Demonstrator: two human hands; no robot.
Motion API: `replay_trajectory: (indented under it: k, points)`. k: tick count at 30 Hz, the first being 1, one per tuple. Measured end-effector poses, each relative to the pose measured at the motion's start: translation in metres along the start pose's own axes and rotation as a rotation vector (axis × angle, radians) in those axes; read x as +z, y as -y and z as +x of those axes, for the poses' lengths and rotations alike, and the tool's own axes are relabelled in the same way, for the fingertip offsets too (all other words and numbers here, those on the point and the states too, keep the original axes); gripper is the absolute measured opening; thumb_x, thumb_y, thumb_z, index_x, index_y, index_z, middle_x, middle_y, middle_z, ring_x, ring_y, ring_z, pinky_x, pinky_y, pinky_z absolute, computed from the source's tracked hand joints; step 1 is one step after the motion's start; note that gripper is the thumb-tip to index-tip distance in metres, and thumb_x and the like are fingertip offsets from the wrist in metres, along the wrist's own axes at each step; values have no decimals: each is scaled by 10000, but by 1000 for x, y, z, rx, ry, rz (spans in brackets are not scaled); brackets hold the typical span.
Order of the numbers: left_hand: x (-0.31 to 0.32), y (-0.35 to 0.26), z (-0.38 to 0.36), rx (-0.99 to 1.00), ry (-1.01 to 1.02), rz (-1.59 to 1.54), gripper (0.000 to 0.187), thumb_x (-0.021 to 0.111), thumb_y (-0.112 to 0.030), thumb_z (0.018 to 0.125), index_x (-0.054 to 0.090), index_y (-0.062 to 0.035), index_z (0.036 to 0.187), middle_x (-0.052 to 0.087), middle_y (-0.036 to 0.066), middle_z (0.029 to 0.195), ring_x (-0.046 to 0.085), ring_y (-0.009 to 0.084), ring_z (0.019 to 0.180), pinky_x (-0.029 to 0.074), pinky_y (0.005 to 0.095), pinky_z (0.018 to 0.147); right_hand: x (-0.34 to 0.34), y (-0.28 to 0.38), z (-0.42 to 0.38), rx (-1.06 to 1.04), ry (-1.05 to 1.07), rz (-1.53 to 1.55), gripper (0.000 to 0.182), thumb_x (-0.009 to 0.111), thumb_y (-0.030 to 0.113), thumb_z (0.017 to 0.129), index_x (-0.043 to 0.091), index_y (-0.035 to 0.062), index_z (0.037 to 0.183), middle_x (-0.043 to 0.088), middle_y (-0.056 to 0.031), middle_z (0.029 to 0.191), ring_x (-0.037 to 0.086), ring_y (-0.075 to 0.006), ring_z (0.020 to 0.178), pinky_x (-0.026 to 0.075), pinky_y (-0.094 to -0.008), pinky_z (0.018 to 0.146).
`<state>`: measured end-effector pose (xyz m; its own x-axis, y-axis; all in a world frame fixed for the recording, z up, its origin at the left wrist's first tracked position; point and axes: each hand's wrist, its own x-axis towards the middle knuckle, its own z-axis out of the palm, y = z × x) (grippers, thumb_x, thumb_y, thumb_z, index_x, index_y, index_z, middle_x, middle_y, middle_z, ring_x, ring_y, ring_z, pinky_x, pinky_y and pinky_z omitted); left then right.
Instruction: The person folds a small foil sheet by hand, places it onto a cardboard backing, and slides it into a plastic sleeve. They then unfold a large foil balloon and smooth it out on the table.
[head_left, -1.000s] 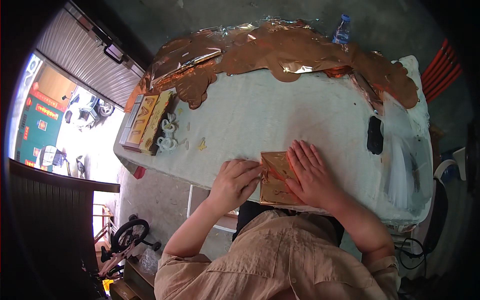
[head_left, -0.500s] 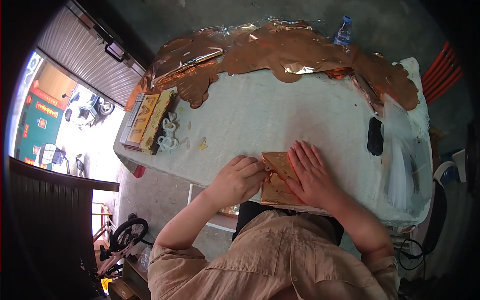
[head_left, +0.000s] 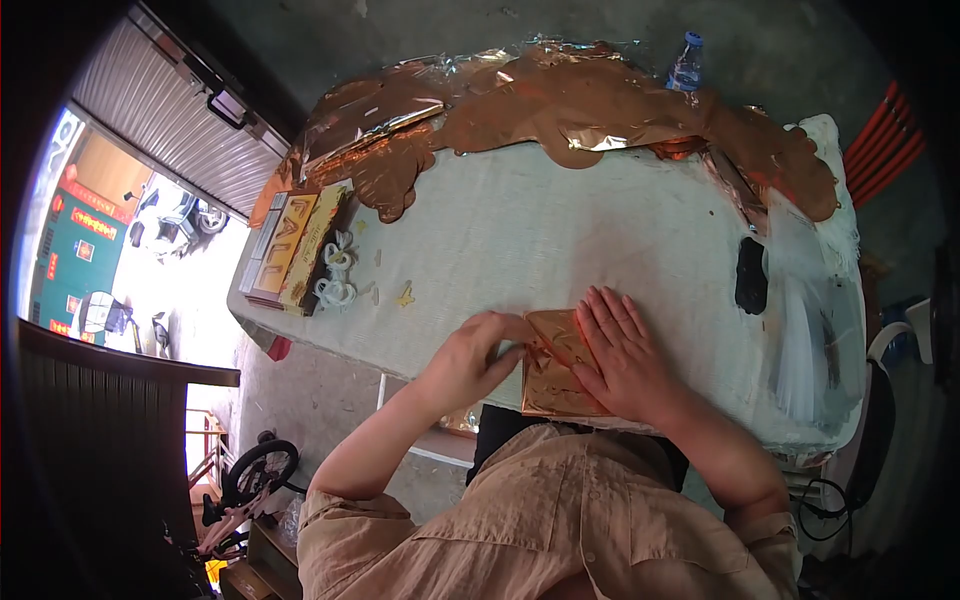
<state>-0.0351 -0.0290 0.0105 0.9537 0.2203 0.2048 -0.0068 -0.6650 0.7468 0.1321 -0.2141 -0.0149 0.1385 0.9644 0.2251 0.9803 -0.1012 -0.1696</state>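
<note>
A flat rectangular block faced with copper-coloured foil [head_left: 558, 390] lies at the near edge of the cloth-covered table [head_left: 480, 240], in front of my body. My right hand [head_left: 625, 355] lies flat on its right part, fingers stretched out and slightly spread. At the block's left edge is my left hand [head_left: 470, 355], its fingers bent and its thumb apart from the index finger. The left fingertips reach a raised, dark-looking fold in the foil. Whatever lies beneath the foil is hidden.
Crumpled copper foil sheets [head_left: 570, 105] lie along the far edge. Stacked boxes [head_left: 290, 245] and white cord-like loops [head_left: 337, 270] sit at left. A black object [head_left: 750, 275] and clear plastic sheets [head_left: 805, 330] lie at right; a bottle [head_left: 686, 65] stands behind.
My left thumb has parted from the index finger, and the left hand has turned slightly at the block's edge. My right hand stays flat on the foil.
</note>
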Motion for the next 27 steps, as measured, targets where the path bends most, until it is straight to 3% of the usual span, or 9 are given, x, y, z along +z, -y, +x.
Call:
replay_trajectory:
  k: [1,2,4,10,14,19,22,27]
  points:
    - [1,-2,0,-201,-7,-171,330,664,11,764,582,-28,1082,614,111,958,613,261,817,502,330,692,0,0,0,0,-2,8,671,496,378,901,359,-68,1383,356,-245,1442,289,-349,1380,154,-448,1159]
    - [2,-3,2,-203,-9,-170,330,664,11,764,582,-28,1082,614,111,958,613,261,817,502,330,692,0,1,1,-3,-1,9,671,496,378,901,359,-68,1383,356,-245,1442,289,-349,1380,154,-448,1159]
    - [6,-4,9,-64,-82,-18,287,656,30,763,600,-24,1039,615,108,907,613,230,739,494,316,620,-1,1,1,4,14,-4,672,494,378,900,357,-68,1384,352,-244,1445,289,-347,1380,150,-446,1160]
    - [13,1,14,147,-157,199,174,668,6,741,636,-27,908,602,105,795,598,265,741,494,346,631,-2,1,1,2,4,2,673,494,380,897,359,-65,1384,356,-244,1441,291,-350,1378,151,-445,1159]
    - [15,5,13,193,-150,292,195,693,-29,714,620,-29,895,591,101,769,589,278,736,496,370,647,-3,2,0,22,32,15,673,496,366,911,324,-60,1402,314,-238,1468,259,-334,1397,138,-440,1163]
    - [15,3,14,230,-139,385,197,701,-46,701,581,-31,857,583,89,736,586,277,727,487,382,648,1,1,0,7,-18,30,661,519,363,885,379,-68,1367,363,-250,1435,301,-358,1372,162,-455,1155]
    - [15,4,12,146,-150,303,204,706,-47,692,576,-33,849,582,87,731,586,284,724,484,381,644,1,1,0,2,-27,17,661,516,367,887,381,-70,1365,365,-250,1434,301,-357,1372,162,-455,1155]
    - [13,3,12,188,-147,308,214,709,-49,684,560,-34,837,573,93,720,581,293,712,482,387,634,-1,2,1,5,-20,31,651,507,362,899,372,-67,1370,354,-245,1440,296,-351,1375,167,-454,1153]
